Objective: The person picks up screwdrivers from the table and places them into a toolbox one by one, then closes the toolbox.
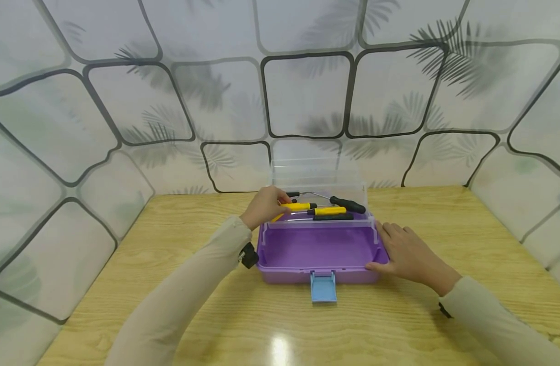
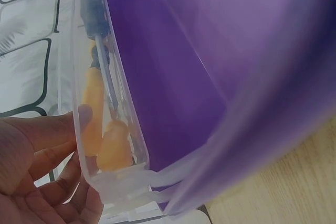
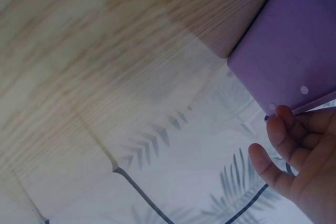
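A purple toolbox [image 1: 321,277] stands with its transparent lid [image 1: 318,173] raised and its lower compartment bare. Above its rear part sits a clear tray [image 1: 318,223] of screwdrivers with black and yellow handles. My left hand [image 1: 267,206] grips the tray's left end; in the left wrist view the thumb reaches the wall beside a yellow screwdriver handle [image 2: 93,111], with the other fingers curled below. Along the toolbox's right side rests my right hand [image 1: 410,254], fingers extended and thumb over the front corner rim. Its fingertips lie against the purple wall [image 3: 283,56] in the right wrist view.
A light blue latch [image 1: 323,288] hangs down at the toolbox's front. The wood-grain table [image 1: 207,315] extends around the box. Behind and at both sides rises a patterned wall covering [image 1: 307,96] with leaf prints, close behind the raised lid.
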Demonstrator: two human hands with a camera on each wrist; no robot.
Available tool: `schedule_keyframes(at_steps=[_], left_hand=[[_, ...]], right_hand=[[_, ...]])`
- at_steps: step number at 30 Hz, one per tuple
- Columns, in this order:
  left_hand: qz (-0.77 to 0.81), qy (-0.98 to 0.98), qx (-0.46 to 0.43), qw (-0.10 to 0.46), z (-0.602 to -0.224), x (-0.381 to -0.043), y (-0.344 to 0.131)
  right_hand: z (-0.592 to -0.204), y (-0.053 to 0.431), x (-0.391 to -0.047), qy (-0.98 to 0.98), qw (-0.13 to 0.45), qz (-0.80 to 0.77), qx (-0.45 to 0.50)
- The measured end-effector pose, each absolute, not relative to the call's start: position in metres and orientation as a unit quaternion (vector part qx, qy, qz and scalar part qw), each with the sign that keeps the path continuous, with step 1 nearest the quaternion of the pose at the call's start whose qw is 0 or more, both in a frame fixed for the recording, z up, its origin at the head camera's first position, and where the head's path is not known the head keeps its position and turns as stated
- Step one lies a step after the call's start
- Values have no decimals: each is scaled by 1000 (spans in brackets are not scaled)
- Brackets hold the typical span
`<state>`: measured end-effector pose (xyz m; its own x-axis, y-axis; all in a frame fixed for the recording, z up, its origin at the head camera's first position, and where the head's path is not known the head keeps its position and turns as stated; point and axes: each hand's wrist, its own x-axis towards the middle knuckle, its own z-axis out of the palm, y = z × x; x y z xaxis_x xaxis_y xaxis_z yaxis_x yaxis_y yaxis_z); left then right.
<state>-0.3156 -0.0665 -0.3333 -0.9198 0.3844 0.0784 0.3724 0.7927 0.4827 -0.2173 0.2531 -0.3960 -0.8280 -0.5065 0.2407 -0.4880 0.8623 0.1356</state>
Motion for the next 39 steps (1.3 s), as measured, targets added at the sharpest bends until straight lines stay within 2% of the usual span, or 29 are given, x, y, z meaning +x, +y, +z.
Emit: schedule_keyframes(at_steps=[21, 39], left_hand=[[245, 946, 213, 13, -337, -316, -68], [257, 948, 189, 19, -332, -305, -81]], right_hand=[[-395, 251, -217, -958, 129, -30, 256], [-394, 253, -217, -956, 130, -38, 261]])
